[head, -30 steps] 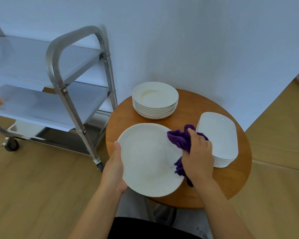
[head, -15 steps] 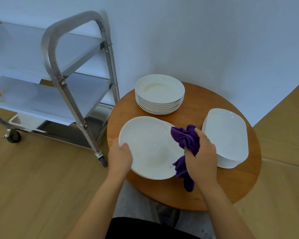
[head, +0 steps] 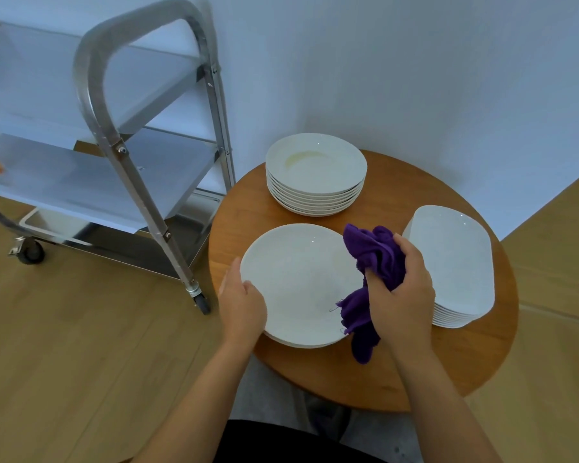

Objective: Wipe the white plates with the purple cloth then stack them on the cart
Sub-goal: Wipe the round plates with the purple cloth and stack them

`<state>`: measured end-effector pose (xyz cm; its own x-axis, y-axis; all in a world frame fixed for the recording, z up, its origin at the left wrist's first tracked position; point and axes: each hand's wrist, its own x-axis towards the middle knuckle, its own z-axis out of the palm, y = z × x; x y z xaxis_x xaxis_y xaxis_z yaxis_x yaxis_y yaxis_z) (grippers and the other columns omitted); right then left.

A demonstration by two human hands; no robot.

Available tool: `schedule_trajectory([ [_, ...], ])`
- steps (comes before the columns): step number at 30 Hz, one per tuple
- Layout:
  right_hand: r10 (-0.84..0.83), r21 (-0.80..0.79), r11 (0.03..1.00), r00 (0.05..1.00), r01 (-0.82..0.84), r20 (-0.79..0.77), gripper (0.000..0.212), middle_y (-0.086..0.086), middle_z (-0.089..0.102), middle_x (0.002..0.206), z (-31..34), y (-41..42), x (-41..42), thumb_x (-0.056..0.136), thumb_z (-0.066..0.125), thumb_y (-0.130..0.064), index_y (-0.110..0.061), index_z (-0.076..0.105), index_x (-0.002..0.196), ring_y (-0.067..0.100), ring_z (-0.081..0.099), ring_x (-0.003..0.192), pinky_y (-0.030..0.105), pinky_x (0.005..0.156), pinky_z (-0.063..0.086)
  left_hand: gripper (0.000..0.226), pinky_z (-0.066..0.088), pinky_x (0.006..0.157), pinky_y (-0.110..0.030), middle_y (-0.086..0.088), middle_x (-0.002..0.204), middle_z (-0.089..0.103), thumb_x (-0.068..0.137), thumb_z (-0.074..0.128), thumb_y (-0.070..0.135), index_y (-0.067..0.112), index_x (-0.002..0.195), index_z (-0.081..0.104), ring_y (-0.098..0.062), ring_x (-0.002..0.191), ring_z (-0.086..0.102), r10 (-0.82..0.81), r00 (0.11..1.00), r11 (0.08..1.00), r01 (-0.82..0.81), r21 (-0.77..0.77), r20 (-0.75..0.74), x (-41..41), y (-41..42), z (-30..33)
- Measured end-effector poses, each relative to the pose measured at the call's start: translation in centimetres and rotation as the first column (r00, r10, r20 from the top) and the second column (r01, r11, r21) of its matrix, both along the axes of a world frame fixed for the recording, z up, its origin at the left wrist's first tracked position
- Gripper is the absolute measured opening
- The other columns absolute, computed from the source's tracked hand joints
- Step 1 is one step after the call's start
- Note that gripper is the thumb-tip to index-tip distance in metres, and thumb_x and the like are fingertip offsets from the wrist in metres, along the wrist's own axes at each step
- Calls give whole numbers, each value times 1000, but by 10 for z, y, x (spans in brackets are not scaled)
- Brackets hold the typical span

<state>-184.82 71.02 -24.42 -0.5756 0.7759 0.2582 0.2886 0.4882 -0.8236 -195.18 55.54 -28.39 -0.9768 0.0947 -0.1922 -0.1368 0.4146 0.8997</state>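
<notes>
Left hand (head: 243, 304) grips the round white plate (head: 301, 284) rim; right hand (head: 400, 289) clutches the purple cloth (head: 375, 255). Wipe across the face, keeping the rim steadied.

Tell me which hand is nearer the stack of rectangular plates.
Right. The right hand, gripping the purple cloth, sits just beside the rectangular plate stack; the left hand is across the round plate, holding its far rim.

White plates, purple cloth, brown wood.
The plates (head: 301, 282) are plain white; the cloth (head: 378, 259) deep purple; the table (head: 415, 195) warm brown; the cart (head: 141, 182) shiny silver.
</notes>
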Motion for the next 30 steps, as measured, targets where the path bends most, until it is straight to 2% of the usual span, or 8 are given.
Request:
schedule_trajectory([
  [4, 32, -18, 999, 999, -32, 21, 58, -15, 47, 112, 1, 3, -6, 84, 68, -10, -25, 44, 135, 9, 49, 101, 24, 80, 46, 49, 39, 105, -52, -7, 146, 38, 99, 38, 12, 20, 146, 29, -28, 135, 35, -12, 999, 1000, 12, -2, 31, -4, 0, -1],
  [8, 68, -56, 996, 996, -65, 51, 57, -14, 49, 111, 2, 4, -15, 85, 67, -12, -28, 44, 134, 9, 51, 98, 17, 73, 44, 56, 24, 111, -50, -2, 156, 23, 95, 51, 21, 22, 146, 28, -24, 144, 15, -36, 998, 991, 28, -134, -52, -21, 14, 16],
  [10, 77, -74, 995, 996, -74, 47, 56, -15, 51, 108, 2, 6, -21, 85, 67, -13, -28, 45, 133, 8, 53, 97, 16, 73, 44, 53, 28, 109, -46, -2, 154, 27, 95, 52, 27, 24, 144, 32, -23, 143, 21, -71, 994, 990, 60, -131, -85, -37, 27, 26],
  [14, 87, -88, 993, 994, -81, 65, 52, -27, 47, 96, 3, 12, -35, 86, 66, -17, -30, 46, 131, 6, 53, 89, 26, 77, 49, 38, 40, 85, -26, -1, 132, 52, 98, 46, 31, 19, 133, 46, -13, 109, 49, -157, 986, 988, 157, -7, -51, -78, 57, 35],
  [19, 90, -123, 989, 990, -76, 111, 52, -19, 50, 99, 0, 21, -50, 87, 65, -17, -28, 45, 133, 9, 54, 92, 31, 80, 52, 36, 56, 71, -34, -6, 86, 67, 95, 44, 46, 15, 88, 60, -17, 78, 63, -144, 989, 989, 145, 32, -13, -125, 94, 38],
  [23, 100, -195, 978, 986, -74, 130, 50, -22, 49, 96, -1, 28, -59, 87, 65, -19, -28, 46, 132, 6, 52, 91, 29, 83, 48, 45, 43, 40, -15, 3, 58, 64, 87, 55, 54, 10, 79, 63, -6, 43, 58, -118, 991, 992, 120, -26, 63, -153, 113, 42],
  [26, 100, -239, 969, 986, -66, 133, 50, -19, 49, 100, -3, 33, -61, 87, 66, -17, -27, 46, 132, 5, 50, 91, 25, 83, 44, 30, 44, 42, -17, -1, 58, 63, 88, 64, 32, 2, 88, 65, -7, 42, 55, -133, 983, 985, 144, -91, 125, -167, 115, 42],
  [30, 70, -334, 942, 990, -26, 119, 50, -11, 52, 111, -4, 37, -64, 87, 65, -17, -29, 45, 131, 11, 52, 99, 31, 88, 46, 12, 53, 45, -23, -9, 62, 64, 89, 56, 14, 4, 82, 59, -13, 45, 61, -83, 981, 997, 82, 13, 175, -169, 114, 48],
])
